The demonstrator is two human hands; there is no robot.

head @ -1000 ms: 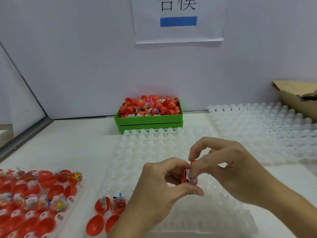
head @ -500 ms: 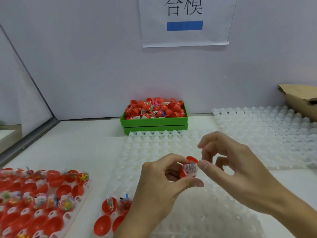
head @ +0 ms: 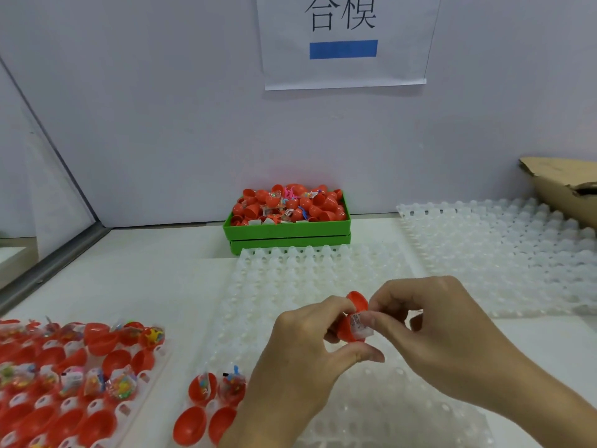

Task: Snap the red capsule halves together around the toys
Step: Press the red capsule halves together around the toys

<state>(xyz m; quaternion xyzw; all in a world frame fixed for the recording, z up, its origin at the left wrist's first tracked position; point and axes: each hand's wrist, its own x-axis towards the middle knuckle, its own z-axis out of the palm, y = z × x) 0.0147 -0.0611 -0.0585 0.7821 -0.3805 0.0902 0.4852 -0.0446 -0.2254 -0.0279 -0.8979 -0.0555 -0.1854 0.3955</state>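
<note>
Left hand (head: 300, 347): fingers and thumb curled round a red capsule (head: 353, 321), holding it above the near white moulded tray (head: 290, 286) at the middle of the bench. Right hand (head: 442, 331): fingertips pinching a small clear toy packet (head: 360, 326) with a printed label, which sits in the mouth of the capsule's lower half; the upper half stands open behind it, tilted back. Near tray: rows of hollow cups, translucent white, lying under both hands. Four red capsule halves (head: 206, 405) in a holder just left of the left wrist: the two farther ones carry bagged toys, the two nearer ones are hollow. Left tray (head: 74, 376) at the bench's near left edge: many open red halves, some with coloured toy packets, some without. Green bin (head: 287, 226) beyond the near tray, against the back wall: heaped with red halves and loose toy packets. Second white moulded tray (head: 497, 253) to the right, well apart from the hands. Cardboard box (head: 562, 185) at the far right, partly out of view. Paper sign (head: 344, 40) on the wall above the bin, with two printed characters and a blue bar.
</note>
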